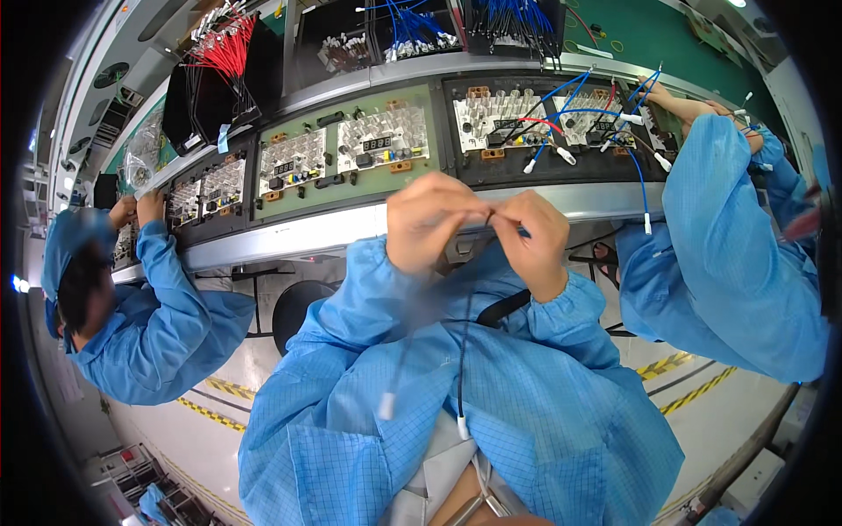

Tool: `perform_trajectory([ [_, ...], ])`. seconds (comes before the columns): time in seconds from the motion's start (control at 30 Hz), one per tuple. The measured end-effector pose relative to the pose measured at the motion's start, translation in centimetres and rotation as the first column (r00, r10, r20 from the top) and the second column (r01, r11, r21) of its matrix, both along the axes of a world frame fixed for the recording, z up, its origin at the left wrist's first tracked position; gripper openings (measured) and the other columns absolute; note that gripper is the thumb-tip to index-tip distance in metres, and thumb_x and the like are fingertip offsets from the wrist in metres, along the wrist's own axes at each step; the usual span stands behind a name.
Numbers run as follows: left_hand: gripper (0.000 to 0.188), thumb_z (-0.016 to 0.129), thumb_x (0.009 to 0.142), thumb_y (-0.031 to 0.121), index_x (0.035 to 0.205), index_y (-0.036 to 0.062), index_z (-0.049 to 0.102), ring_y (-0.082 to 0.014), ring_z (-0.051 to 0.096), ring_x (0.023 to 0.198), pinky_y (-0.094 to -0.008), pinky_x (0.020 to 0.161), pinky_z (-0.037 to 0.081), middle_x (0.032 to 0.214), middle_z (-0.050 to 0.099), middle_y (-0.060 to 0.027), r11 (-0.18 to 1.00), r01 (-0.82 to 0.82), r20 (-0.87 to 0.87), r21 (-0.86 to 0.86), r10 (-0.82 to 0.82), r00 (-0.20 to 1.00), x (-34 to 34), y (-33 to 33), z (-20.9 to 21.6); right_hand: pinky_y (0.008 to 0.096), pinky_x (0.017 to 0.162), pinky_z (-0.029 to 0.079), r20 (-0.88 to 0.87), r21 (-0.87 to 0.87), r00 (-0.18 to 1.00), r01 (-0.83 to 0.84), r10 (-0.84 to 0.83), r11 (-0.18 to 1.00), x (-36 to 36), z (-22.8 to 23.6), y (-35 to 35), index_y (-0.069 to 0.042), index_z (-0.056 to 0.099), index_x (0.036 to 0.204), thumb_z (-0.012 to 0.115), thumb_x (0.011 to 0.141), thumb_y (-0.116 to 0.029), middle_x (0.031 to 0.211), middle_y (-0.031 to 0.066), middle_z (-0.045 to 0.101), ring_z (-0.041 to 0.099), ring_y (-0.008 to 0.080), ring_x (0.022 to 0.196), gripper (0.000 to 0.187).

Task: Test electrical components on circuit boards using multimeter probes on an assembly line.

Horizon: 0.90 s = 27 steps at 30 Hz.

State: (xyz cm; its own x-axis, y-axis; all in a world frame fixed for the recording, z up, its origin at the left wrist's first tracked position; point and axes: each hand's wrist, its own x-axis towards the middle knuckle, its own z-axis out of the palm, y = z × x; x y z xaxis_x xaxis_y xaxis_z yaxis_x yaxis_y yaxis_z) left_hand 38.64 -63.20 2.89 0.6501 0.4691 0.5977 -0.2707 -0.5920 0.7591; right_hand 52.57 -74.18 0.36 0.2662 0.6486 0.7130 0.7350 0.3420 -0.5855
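Observation:
Above my lap, just in front of the metal rail, my left hand [431, 221] and my right hand [531, 238] meet with fingertips pinched together. Between them is a thin black wire [465, 351], its middle mostly hidden by the fingers. One end hangs straight down to a white connector [463, 428] against my blue smock. Another white connector [387, 405] dangles to the left, its wire smeared by motion. Both hands are closed. Just beyond them is a green fixture plate [412, 171] carrying circuit boards [379, 140] with small digit displays.
The metal rail [289, 235] runs along the line. Boards with blue, red and black wires [561, 123] sit to the right. Black bins hold red wires [230, 53] and blue wires [517, 22]. Co-workers in blue smocks work at left [167, 307] and right [728, 237].

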Motion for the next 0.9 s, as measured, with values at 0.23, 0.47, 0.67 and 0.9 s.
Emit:
perform_trajectory([
  [0.23, 0.015, 0.065, 0.076, -0.008, 0.087, 0.0009, 0.070, -0.0184, 0.064, 0.079, -0.0277, 0.068, 0.051, 0.085, 0.066, -0.0096, 0.962, -0.182, -0.089, 0.202, 0.203, 0.975, 3.3, 4.8, 1.0, 0.0238, 0.059, 0.046, -0.212, -0.031, 0.972, 0.094, -0.098, 0.995, 3.1, -0.8, -1.7, 0.001, 0.056, 0.088, 0.057, 0.090, -0.002, 0.075, 0.0083, 0.058, 0.055, 0.0141, 0.064, 0.004],
  [0.47, 0.018, 0.066, 0.075, -0.007, 0.089, 0.0038, 0.069, -0.0240, 0.065, 0.075, -0.0308, 0.063, 0.051, 0.085, 0.065, -0.0093, 0.957, -0.166, -0.036, 0.239, 0.179, 0.983, 5.8, 6.4, 0.8, 0.0230, 0.059, 0.045, -0.138, 0.020, 0.975, 0.177, -0.172, 0.984, 5.6, -0.9, -3.1, 0.002, 0.055, 0.091, 0.054, 0.091, 0.000, 0.078, 0.0102, 0.058, 0.054, 0.0138, 0.065, 0.003],
  [0.67, 0.018, 0.067, 0.075, -0.007, 0.089, 0.0042, 0.069, -0.0248, 0.065, 0.075, -0.0311, 0.063, 0.052, 0.085, 0.065, -0.0095, 0.954, -0.154, -0.048, 0.258, 0.172, 0.984, 6.6, 7.3, 0.1, 0.0236, 0.059, 0.045, -0.111, 0.027, 0.974, 0.201, -0.196, 0.979, 6.2, -0.8, -3.0, 0.001, 0.055, 0.090, 0.054, 0.092, -0.003, 0.076, 0.0096, 0.058, 0.055, 0.0143, 0.064, 0.005],
  [0.9, 0.018, 0.067, 0.075, -0.006, 0.089, 0.0051, 0.069, -0.0252, 0.065, 0.075, -0.0319, 0.063, 0.052, 0.085, 0.065, -0.0089, 0.953, -0.151, -0.096, 0.264, 0.182, 0.979, 6.9, 7.5, -0.5, 0.0231, 0.058, 0.044, -0.112, 0.022, 0.971, 0.217, -0.213, 0.976, 6.5, -1.6, -2.8, 0.001, 0.055, 0.090, 0.055, 0.093, -0.006, 0.077, 0.0096, 0.059, 0.054, 0.0134, 0.063, 0.007],
])
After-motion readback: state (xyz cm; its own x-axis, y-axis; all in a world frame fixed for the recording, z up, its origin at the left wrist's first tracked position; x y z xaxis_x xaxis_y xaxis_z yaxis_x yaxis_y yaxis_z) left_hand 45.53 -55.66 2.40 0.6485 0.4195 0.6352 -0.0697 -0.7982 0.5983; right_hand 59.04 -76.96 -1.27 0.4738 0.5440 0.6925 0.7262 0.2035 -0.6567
